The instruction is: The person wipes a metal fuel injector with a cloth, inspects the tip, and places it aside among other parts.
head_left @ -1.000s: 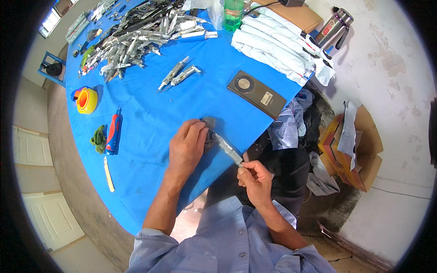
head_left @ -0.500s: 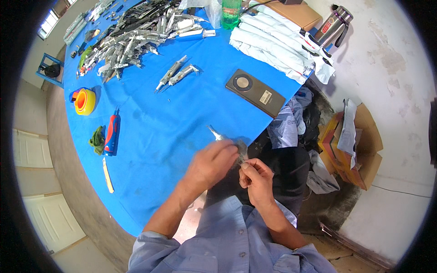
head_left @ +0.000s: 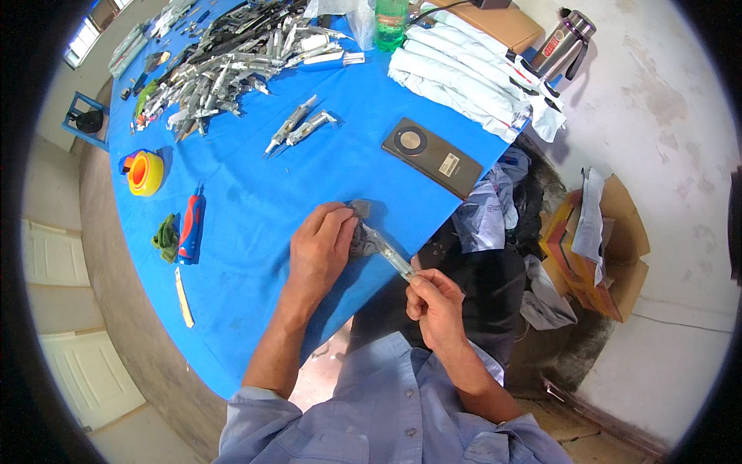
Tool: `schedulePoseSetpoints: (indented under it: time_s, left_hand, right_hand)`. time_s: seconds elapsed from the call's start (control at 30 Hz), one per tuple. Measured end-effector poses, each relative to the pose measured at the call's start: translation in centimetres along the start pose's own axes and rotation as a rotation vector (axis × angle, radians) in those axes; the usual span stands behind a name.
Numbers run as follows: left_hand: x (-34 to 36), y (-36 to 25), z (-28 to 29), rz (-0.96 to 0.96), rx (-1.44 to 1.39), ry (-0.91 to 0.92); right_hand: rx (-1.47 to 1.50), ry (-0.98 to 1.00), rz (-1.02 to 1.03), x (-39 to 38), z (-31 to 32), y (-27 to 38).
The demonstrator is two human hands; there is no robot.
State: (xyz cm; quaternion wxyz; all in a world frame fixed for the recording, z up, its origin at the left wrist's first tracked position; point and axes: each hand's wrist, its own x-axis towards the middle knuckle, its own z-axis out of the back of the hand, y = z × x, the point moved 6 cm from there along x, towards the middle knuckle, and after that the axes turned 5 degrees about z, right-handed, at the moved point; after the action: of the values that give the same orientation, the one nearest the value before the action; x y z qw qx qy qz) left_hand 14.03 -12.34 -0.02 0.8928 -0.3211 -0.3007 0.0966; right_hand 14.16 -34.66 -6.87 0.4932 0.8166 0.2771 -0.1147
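My right hand (head_left: 437, 308) pinches the lower end of a slim, clear, pen-shaped device (head_left: 396, 260) between thumb and fingers. It slants up and left over the table edge. My left hand (head_left: 320, 246) is closed on a crumpled grey rag (head_left: 363, 241), which wraps round the device's upper end and hides its tip. Beyond my hands, two similar pen-shaped devices (head_left: 292, 125) lie side by side on the blue tablecloth (head_left: 255, 240). A large heap of the same kind of devices (head_left: 224, 85) covers the far left of the table.
A dark phone (head_left: 433, 158) lies near the right edge, with white plastic bags (head_left: 456, 73) and a green bottle (head_left: 392, 23) behind it. At left are a yellow tape roll (head_left: 145, 173), a red-and-blue screwdriver (head_left: 190, 226) and a green cloth (head_left: 165, 237). An open carton (head_left: 599, 247) stands at right.
My left hand has moved left and up along the device with the rag, from near my right hand to the tip end. The device's clear body now shows. My right hand stays in place.
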Motion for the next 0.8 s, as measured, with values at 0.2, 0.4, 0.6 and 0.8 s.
schedulePoseSetpoints:
  time_s: [0.2,0.4,0.6,0.8]
  left_hand:
    - [-0.1,-1.3,0.7,0.005,-0.098,0.014]
    - [-3.5,-6.7,-2.1,-0.219,-0.173,0.261]
    - [-2.5,-4.6,-1.5,-0.202,-0.059,0.209]
    - [-0.9,-1.8,-0.6,-0.082,-0.003,0.092]
  right_hand:
    - [0.083,-0.031,-0.064,0.0,0.3,-0.4]
    - [0.118,-0.033,-0.093,0.1,0.1,-0.7]
    - [0.118,-0.034,-0.128,-0.1,-0.4,-0.3]
    - [0.138,-0.024,-0.147,-0.3,-0.5,-0.1]
